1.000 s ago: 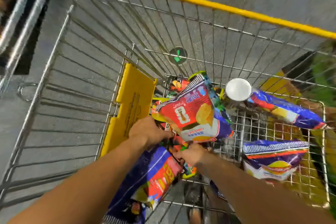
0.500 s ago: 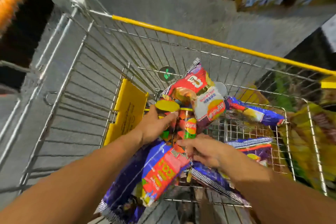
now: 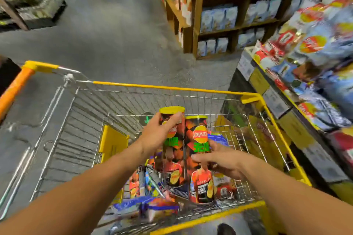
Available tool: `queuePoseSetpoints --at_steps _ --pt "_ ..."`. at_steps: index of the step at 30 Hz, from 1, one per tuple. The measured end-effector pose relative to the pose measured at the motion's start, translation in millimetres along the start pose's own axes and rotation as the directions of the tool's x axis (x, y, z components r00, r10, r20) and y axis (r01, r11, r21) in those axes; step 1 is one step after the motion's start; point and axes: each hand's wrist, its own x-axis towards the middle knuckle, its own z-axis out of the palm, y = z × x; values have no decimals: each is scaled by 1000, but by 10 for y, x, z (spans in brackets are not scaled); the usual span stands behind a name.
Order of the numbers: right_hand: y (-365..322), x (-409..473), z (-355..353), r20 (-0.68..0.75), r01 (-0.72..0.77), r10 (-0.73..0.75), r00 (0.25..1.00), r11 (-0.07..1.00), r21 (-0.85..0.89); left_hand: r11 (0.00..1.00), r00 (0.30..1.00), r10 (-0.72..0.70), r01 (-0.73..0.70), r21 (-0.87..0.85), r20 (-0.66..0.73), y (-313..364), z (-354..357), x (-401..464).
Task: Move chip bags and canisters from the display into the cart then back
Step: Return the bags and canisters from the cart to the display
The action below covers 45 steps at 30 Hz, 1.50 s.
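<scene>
Above the cart (image 3: 254, 99), each hand grips one upright canister, left hand (image 3: 158, 135) on the left canister (image 3: 172, 160), right hand (image 3: 219, 160) on the right canister (image 3: 199, 158), with the display (image 3: 309, 74) to the right, nearer the right hand.

Dim store light, blurred edges, perhaps fisheye-warped

- The left hand (image 3: 158, 135) and right hand (image 3: 219, 160), a second ago down among the chip bags (image 3: 152, 204) in the cart (image 3: 172, 87), are now raised, each gripping an upright canister.
- The left canister (image 3: 172, 147) and right canister (image 3: 199, 158) stand side by side above the bags.
- The view has tilted up, bringing the chip display (image 3: 305, 63) into sight on the right.
</scene>
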Motion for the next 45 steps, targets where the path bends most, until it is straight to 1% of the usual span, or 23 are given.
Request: queuePoseSetpoints --at_steps 1,3,5,7,8,9,10,11,14,16,18,22,25,27,31,35,37,40,44,45 --pt "-42 -105 -55 -15 20 -20 1000 1000 -2 1000 1000 14 -15 13 10 72 80 -7" --pt "-155 -384 -210 -85 41 -40 996 999 12 998 999 -14 12 61 31 259 310 8" --pt "-222 -669 -416 -187 81 -72 980 996 38 998 997 31 -35 61 75 471 570 18" --pt "-285 -899 -630 -207 131 -113 972 989 75 995 991 68 -76 60 115 639 817 9" --pt "-302 -1004 -720 -205 147 -131 970 987 63 995 988 69 -78 60 139 750 938 -24" --pt "-292 -1178 -861 -217 165 -150 965 985 52 992 982 98 -108 60 162 927 1129 -104" --pt "-276 -1310 -993 -232 183 -168 958 982 47 990 980 114 -125 58 163 1011 1277 -114" --pt "-260 -1459 -1129 -257 208 -190 948 977 44 985 974 143 -158 74 178 1119 1442 -148" --pt "-180 -1859 -1464 -333 282 -259 906 959 20 979 961 167 -188 76 219 1394 1823 -246" --pt "-75 -2154 -1691 -386 311 -270 882 949 48 972 952 193 -218 85 239 1548 2110 -307" --pt "14 -2485 -1901 -431 335 -285 856 941 41 957 927 242 -277 88 286 1698 2411 -367" --pt "187 -3160 -2273 -523 371 -320 790 929 -9 925 862 339 -379 37 376 2088 2997 -697" --pt "268 -3637 -2437 -563 398 -331 757 917 -4 888 818 424 -460 1 390 2308 3380 -892" --pt "416 -4016 -2605 -606 409 -347 715 912 -40 857 780 472 -516 -4 411 2472 3745 -1088" --pt "663 -4570 -2882 -676 433 -348 649 900 -48 822 714 489 -569 10 501 2704 4296 -1398" --pt "918 -5023 -3165 -742 440 -325 587 897 -45 810 668 504 -586 -31 548 2901 4852 -1589" --pt "1093 -5247 -3335 -801 441 -289 524 897 -35 794 626 520 -605 -58 581 2976 5187 -1653" --pt "1280 -5456 -3482 -843 430 -254 473 902 -31 786 584 524 -612 -89 620 3029 5529 -1719" --pt "1630 -5758 -3764 -901 434 -178 395 901 12 764 489 503 -637 -103 713 3097 6166 -1795" --pt "1688 -5797 -3808 -909 426 -168 382 905 12 761 479 504 -639 -108 719 3105 6267 -1803"
